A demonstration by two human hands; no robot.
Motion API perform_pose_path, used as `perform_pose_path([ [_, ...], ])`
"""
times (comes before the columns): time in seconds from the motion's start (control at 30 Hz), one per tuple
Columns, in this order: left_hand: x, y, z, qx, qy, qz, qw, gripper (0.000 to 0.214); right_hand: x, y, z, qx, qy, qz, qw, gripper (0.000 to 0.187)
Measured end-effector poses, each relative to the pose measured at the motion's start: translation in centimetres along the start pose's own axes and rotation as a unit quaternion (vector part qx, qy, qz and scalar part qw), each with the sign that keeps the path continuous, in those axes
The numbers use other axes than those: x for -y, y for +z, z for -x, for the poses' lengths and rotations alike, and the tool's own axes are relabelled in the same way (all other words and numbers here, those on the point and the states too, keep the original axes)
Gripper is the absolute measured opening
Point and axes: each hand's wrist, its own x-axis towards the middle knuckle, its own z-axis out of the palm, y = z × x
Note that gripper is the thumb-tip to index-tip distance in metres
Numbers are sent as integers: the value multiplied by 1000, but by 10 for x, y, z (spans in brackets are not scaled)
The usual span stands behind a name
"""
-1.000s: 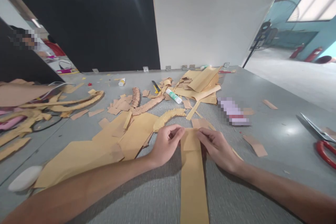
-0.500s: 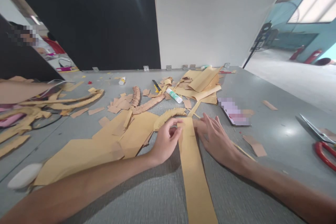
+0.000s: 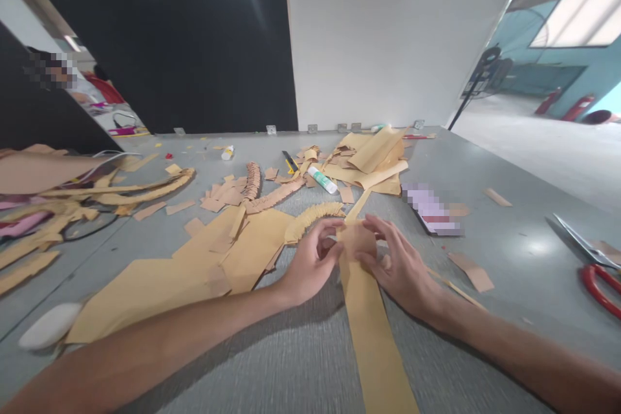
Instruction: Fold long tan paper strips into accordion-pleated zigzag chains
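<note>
A long tan paper strip [image 3: 381, 343] runs from the front edge of the view up to my hands. Over its far end lies a small pinkish-brown paper piece [image 3: 359, 242]. My left hand [image 3: 313, 262] pinches the left edge there, thumb and forefinger curled; whether it grips the piece, the strip or both is hard to tell. On the other side, my right hand [image 3: 402, 265] holds the brown piece between thumb and fingers. Just beyond the left hand is a curved, pleated tan paper strip [image 3: 314, 221].
Tan paper sheets [image 3: 140, 288] and a white mouse-shaped object [image 3: 51, 326] lie left. Farther back are a glue stick [image 3: 322, 179], a yellow-black cutter [image 3: 290, 162] and crumpled paper [image 3: 376, 152]. A phone [image 3: 431, 210] and red-handled scissors [image 3: 599, 281] are at right.
My right hand has moved left with the brown piece, bringing it over the strip's far end. My left hand has shifted slightly right, and the strip's near end has swung right.
</note>
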Motion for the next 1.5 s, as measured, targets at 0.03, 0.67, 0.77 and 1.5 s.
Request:
perform_pose_path([
  [0.03,-1,0,0,10,0,10,1000,31,0,0,1,18,4,-7,1000,56],
  [0.67,-1,-2,0,28,-48,1,998,32,9,0,-7,53,235,-316,918,31],
  [0.77,1,-2,0,27,-53,-9,998,33,8,0,-7,58,241,-324,913,31],
  [1.5,-4,-1,0,58,-41,40,997,23,8,0,-8,65,241,-305,919,36],
])
